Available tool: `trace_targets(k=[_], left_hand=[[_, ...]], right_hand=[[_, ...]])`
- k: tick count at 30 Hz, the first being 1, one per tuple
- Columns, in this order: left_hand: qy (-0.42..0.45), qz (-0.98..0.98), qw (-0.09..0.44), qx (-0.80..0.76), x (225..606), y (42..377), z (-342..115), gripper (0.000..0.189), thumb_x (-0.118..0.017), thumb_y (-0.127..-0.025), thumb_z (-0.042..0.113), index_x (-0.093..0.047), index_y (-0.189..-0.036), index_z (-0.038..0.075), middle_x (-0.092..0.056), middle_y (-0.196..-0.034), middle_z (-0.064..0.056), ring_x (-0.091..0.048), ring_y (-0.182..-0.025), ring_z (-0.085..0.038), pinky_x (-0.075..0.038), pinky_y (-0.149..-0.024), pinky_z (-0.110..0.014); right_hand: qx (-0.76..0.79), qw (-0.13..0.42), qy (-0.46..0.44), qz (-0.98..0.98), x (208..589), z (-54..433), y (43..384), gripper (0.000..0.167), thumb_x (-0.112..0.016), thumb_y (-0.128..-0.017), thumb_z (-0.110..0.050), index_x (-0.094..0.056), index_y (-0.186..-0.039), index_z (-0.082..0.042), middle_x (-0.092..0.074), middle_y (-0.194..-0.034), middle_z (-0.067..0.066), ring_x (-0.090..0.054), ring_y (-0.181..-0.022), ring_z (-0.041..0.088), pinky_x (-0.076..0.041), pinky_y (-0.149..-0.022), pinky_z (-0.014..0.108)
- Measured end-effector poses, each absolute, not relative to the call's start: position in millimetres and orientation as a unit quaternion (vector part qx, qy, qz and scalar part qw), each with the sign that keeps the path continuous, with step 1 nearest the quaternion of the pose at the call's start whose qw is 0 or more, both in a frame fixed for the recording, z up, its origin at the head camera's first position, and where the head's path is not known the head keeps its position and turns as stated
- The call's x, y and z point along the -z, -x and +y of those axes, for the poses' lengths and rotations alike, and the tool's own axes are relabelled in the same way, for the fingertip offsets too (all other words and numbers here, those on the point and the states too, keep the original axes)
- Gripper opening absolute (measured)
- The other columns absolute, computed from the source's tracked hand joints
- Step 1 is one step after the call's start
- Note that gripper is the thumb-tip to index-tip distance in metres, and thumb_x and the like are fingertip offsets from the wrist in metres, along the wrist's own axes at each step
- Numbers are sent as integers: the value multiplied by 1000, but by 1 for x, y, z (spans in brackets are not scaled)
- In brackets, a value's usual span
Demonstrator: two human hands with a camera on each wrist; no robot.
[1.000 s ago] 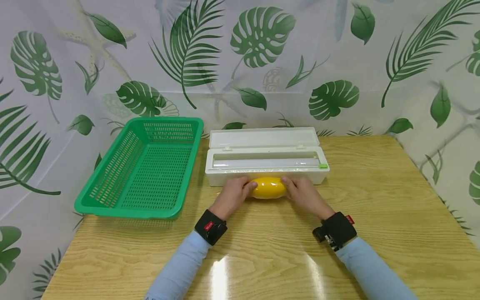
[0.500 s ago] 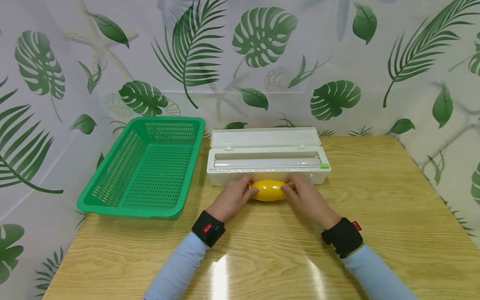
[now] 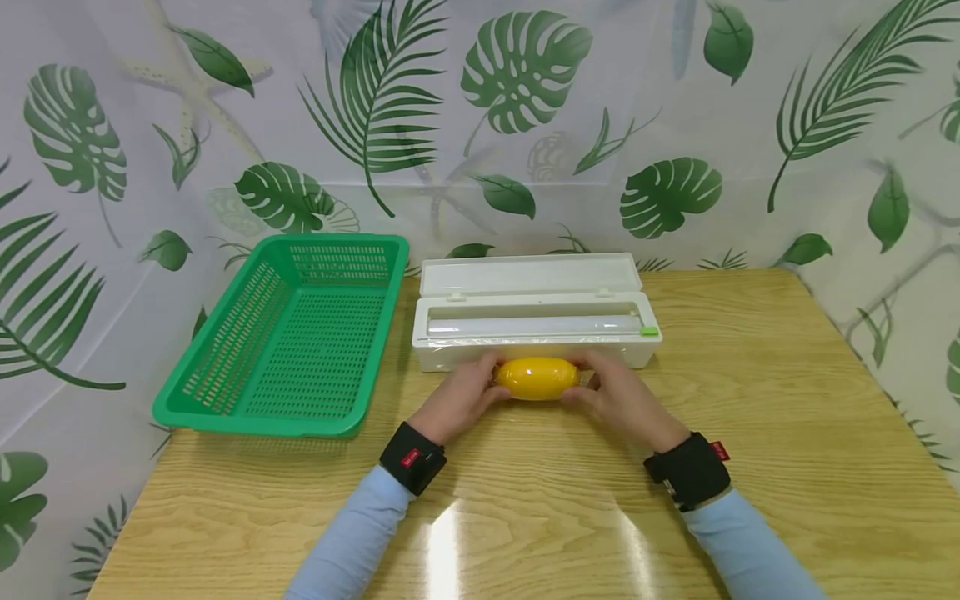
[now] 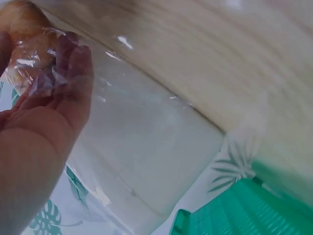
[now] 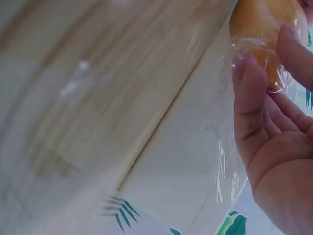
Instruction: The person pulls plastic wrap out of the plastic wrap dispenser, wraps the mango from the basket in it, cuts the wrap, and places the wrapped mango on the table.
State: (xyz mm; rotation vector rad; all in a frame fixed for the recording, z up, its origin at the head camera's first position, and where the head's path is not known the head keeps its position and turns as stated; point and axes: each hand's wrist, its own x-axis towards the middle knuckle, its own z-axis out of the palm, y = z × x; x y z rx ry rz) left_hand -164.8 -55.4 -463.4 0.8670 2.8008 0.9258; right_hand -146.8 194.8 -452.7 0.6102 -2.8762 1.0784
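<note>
A glossy yellow oval object [image 3: 538, 378], wrapped in clear cling film, lies sideways in front of a white cling film dispenser [image 3: 438, 358]. My left hand [image 3: 459, 396] holds its left end, thumb on the near side and fingers behind. At the right end, my right hand [image 3: 628, 400] grips it likewise. Loose, wrinkled film shows around the fingers of the left hand [image 4: 49, 122] and the right hand [image 5: 279, 161] in the wrist views. What the yellow object is under the wrap, I cannot tell. The dispenser's lid [image 3: 528, 275] is raised, showing a film roll [image 3: 532, 325].
A green plastic basket [image 3: 315, 350] with nothing in it stands on the left of the wooden table [image 3: 750, 400]. A small green slider [image 3: 649, 332] sits at the dispenser's right front corner. A leaf-patterned cloth [image 3: 570, 125] hangs behind the table.
The thumbs have slid off the top of the yellow object down to its near side, and the right wrist has turned and moved slightly right. The object stays in front of the dispenser.
</note>
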Motion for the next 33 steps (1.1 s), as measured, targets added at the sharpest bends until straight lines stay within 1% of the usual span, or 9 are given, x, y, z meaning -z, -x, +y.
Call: trace_targets(k=[6, 10, 15, 20, 22, 24, 26, 28, 33], left_hand=[[-276, 905, 46, -322, 456, 167, -54, 38, -60, -92, 26, -52, -123, 4, -64, -111, -7, -59, -95, -15, -49, -87, -30], [-279, 902, 54, -326, 453, 168, -54, 32, -56, -95, 26, -54, -118, 4, -63, -105, -6, -57, -91, -15, -48, -85, -31], [-272, 903, 62, -327, 454, 168, -53, 31, -53, -96, 28, -55, -117, 5, -62, -102, -4, -56, -90, -14, -47, -84, -31], [-259, 907, 70, -324, 456, 169, -53, 30, -48, -97, 33, -56, -113, 8, -60, -94, -1, -54, -84, -13, -46, -78, -28], [-258, 911, 68, -315, 456, 169, -52, 31, -47, -98, 34, -57, -111, 8, -60, -91, 0, -54, -82, -13, -46, -77, -28], [-257, 914, 66, -308, 456, 168, -52, 32, -46, -98, 35, -57, -110, 8, -61, -92, -1, -55, -83, -14, -47, -78, -29], [-256, 917, 66, -299, 456, 168, -52, 34, -44, -98, 36, -58, -111, 7, -62, -94, -3, -56, -85, -15, -48, -80, -31], [-254, 919, 67, -293, 456, 167, -51, 35, -43, -99, 36, -58, -110, 7, -62, -92, -4, -56, -84, -15, -48, -79, -32], [-245, 922, 80, -288, 457, 166, -51, 35, -39, -100, 38, -57, -99, 8, -54, -78, 0, -52, -73, -14, -45, -69, -29]], right_hand=[[-367, 17, -206, -907, 450, 195, 150, 39, -71, -83, -16, -62, -118, -1, -66, -106, 11, -55, -73, 16, -47, -63, 24], [-380, 9, -206, -902, 451, 196, 152, 33, -68, -86, -16, -64, -115, -2, -67, -98, 8, -55, -72, 15, -47, -62, 23], [-385, 4, -207, -899, 452, 197, 154, 28, -64, -89, -17, -65, -113, -1, -66, -91, 5, -52, -70, 14, -45, -61, 23], [-396, -11, -201, -896, 452, 197, 155, 25, -58, -93, -19, -65, -108, -1, -61, -78, 3, -50, -67, 13, -43, -60, 23], [-400, -16, -199, -894, 452, 197, 155, 22, -56, -94, -20, -66, -102, -2, -57, -72, 2, -48, -64, 12, -41, -58, 23], [-404, -20, -200, -892, 452, 196, 155, 20, -55, -95, -21, -66, -95, -4, -54, -68, 1, -47, -62, 12, -40, -57, 23], [-407, -24, -199, -891, 452, 196, 155, 21, -54, -95, -21, -64, -88, -4, -52, -66, 0, -46, -61, 12, -39, -56, 23], [-408, -27, -198, -891, 453, 196, 156, 22, -54, -96, -21, -63, -83, -5, -50, -65, 0, -45, -60, 12, -38, -56, 23], [-404, -23, -198, -893, 456, 196, 157, 27, -54, -97, -21, -61, -77, -4, -47, -63, -1, -42, -57, 12, -35, -55, 23]])
